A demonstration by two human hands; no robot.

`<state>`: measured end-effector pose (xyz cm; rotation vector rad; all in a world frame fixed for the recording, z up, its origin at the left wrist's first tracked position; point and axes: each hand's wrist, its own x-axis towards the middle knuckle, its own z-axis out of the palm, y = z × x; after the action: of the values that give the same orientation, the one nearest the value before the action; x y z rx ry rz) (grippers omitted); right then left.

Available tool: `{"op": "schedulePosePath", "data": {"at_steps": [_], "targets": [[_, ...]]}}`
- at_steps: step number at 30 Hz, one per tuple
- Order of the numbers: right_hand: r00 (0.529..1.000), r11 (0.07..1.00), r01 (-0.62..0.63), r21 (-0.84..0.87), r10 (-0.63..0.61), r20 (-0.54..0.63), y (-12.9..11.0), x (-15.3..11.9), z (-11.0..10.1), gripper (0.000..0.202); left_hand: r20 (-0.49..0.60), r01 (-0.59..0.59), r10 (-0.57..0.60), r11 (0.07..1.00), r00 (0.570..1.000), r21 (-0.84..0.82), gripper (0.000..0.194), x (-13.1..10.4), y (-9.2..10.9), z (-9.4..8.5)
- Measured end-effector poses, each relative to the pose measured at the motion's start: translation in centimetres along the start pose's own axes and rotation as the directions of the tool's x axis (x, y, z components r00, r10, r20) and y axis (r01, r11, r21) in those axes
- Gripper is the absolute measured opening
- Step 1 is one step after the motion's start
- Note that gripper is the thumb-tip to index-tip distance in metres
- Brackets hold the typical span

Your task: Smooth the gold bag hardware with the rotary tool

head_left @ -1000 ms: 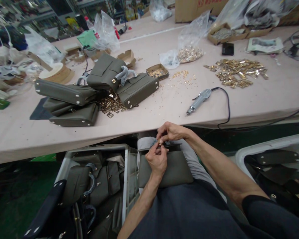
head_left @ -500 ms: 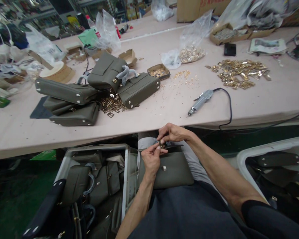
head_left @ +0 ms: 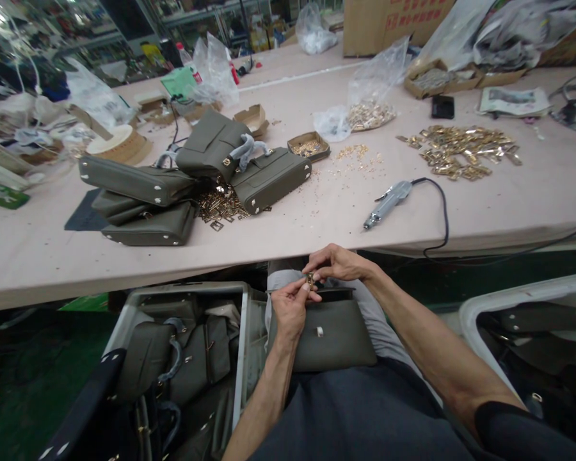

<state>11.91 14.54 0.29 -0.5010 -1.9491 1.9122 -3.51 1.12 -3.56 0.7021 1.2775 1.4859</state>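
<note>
Left hand point(head_left: 290, 310) and right hand point(head_left: 342, 264) meet over the bag point(head_left: 338, 342), both pinching a metal fitting point(head_left: 310, 280).

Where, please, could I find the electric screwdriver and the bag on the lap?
Electric screwdriver point(head_left: 388, 202): head view, on its grey body.
Bag on the lap point(head_left: 340, 339): head view, on its broad side.

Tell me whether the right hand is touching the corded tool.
Apart: the head view shows pale tabletop between the right hand and the corded tool.
</note>
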Motion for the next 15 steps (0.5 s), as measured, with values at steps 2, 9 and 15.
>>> {"op": "schedulePosePath", "data": {"at_steps": [2, 9, 15], "targets": [[1.000, 1.000, 0.005, -0.019, -0.005, -0.003, 0.27, -0.02, 0.03, 0.034, 0.000, -0.006, 0.006, 1.000, 1.000, 0.012, 0.037, -0.11, 0.26, 0.06], [0.999, 0.998, -0.036, -0.051, 0.037, 0.018, 0.12, -0.05, -0.21, 0.032, 0.035, 0.008, -0.009, 1.000, 0.999, 0.020, 0.035, -0.42, 0.57, 0.06], [0.996, 0.997, -0.053, -0.061, 0.057, 0.071, -0.12, 0.38, -0.30, 0.028, 0.025, 0.025, -0.025, 0.999, 0.999, 0.022, 0.038, -0.56, 0.37, -0.15]]}}
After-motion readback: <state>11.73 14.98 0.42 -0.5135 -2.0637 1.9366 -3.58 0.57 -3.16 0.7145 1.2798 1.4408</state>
